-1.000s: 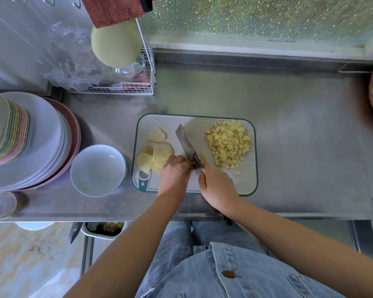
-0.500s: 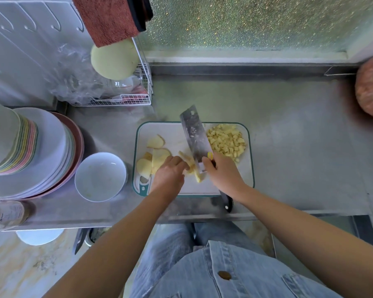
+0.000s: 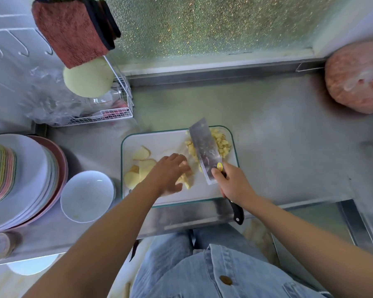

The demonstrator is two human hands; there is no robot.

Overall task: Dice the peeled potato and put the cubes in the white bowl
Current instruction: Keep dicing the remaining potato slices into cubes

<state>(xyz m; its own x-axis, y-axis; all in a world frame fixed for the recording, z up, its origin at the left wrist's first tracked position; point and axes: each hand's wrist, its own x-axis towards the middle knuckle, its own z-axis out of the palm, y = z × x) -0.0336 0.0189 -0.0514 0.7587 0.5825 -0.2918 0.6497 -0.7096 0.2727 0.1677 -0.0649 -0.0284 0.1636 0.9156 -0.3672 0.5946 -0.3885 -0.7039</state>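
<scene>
A white cutting board [image 3: 202,191] with a green rim lies on the steel counter. Several potato slices [image 3: 136,175] rest at its left end. A pile of potato cubes [image 3: 222,144] sits at the far right, partly hidden by the cleaver [image 3: 204,151]. My right hand [image 3: 233,183] grips the cleaver's black handle, the blade lying flat and raised over the cubes. My left hand [image 3: 169,174] rests with spread fingers on freshly cut potato pieces [image 3: 186,181] in the board's middle. The white bowl [image 3: 87,195] stands left of the board, nearly empty.
A stack of plates [image 3: 24,179] fills the left side. A wire rack [image 3: 108,112] with plastic bags stands behind, and a red cloth [image 3: 73,29] hangs above it. A bagged pinkish lump [image 3: 357,76] sits at the far right. The counter edge runs just below the board.
The cleaver has swung from cutting upright to lying flat and moved right over the cube pile. My left hand has opened over the cut pieces.
</scene>
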